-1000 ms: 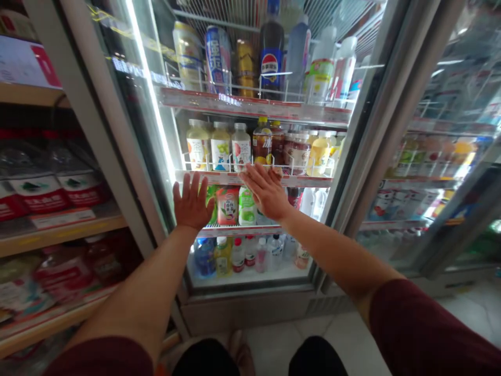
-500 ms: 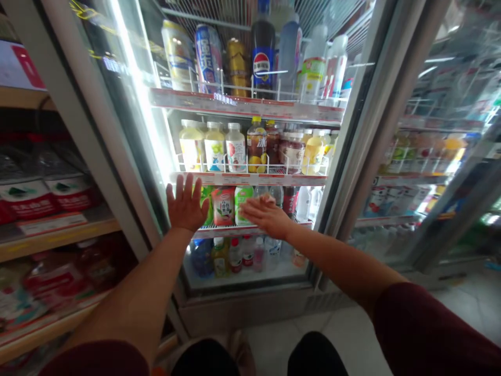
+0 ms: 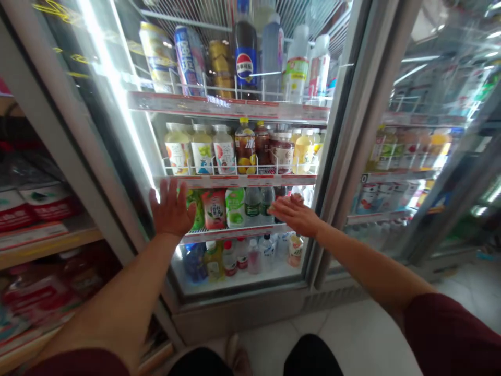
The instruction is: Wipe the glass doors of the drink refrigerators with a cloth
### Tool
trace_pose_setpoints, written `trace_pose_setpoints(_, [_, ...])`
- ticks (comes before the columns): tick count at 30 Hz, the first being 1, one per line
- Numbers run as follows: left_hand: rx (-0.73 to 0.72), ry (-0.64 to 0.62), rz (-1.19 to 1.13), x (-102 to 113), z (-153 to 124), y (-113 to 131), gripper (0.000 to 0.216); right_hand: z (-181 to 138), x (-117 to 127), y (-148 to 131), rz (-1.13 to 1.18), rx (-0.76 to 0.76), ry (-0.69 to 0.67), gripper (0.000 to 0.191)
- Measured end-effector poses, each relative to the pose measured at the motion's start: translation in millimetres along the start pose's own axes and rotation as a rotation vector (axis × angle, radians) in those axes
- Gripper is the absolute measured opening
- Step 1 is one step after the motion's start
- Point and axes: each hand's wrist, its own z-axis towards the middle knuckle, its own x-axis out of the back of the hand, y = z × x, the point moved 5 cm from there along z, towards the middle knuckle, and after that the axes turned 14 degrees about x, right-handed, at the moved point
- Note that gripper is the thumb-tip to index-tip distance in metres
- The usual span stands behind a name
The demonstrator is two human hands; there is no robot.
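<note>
Both my arms reach toward the glass front of a lit drinks fridge (image 3: pixel 242 305). My left hand (image 3: pixel 171 209) is open, fingers spread and pointing up, at the fridge's left side; whether it touches the glass I cannot tell. A green drink bottle or pack partly shows beside its thumb. My right hand (image 3: pixel 295 214) is stretched out flat with its fingers pointing left, in front of the third shelf, and I see nothing held in it. Near its fingertips, behind, are clear bottles with green labels (image 3: pixel 252 202). A red drink pack (image 3: pixel 214 209) and a green-and-white bottle (image 3: pixel 235 208) stand between my hands.
Higher shelves carry a cola bottle (image 3: pixel 245 57), tall cans (image 3: pixel 190 60) and a yellow-capped tea bottle (image 3: pixel 245 149). Small bottles (image 3: pixel 229 258) line the bottom. A wooden shelf (image 3: pixel 50 248) with packed bottles stands left. Another glass-fronted fridge (image 3: pixel 391 172) adjoins on the right.
My right hand has moved to the right, uncovering the clear bottles. My left hand sits slightly further left in view. The whole view has shifted a little, with the fridge now further left.
</note>
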Motion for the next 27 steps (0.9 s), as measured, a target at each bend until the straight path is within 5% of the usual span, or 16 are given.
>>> trace_pose_setpoints(4, [0.006,0.016,0.016,4,-3,6,0.075,-14,26,30,-0.155,-0.395,0.211,0.060])
trace_pose_setpoints(9, [-0.052,0.126,0.084,35,24,19,0.063,-10,17,18,0.024,0.002,-0.019,0.069])
trace_pose_setpoints(14, [-0.152,0.224,0.122,71,107,39,0.071,3,47,62,-0.169,-0.471,0.303,0.064])
trace_pose_setpoints(19, [-0.086,0.087,0.032,56,142,50,0.082,48,39,46,-0.043,-0.037,0.086,0.070])
trace_pose_setpoints(21, [-0.072,0.105,0.009,51,137,52,0.078,61,48,55,-0.070,-0.120,0.133,0.068])
trace_pose_setpoints(24, [-0.069,0.134,0.001,51,129,54,0.075,75,66,77,-0.173,-0.473,0.339,0.067])
trace_pose_setpoints(27, [-0.068,0.114,-0.005,53,130,54,0.077,105,55,69,-0.102,-0.341,0.224,0.075])
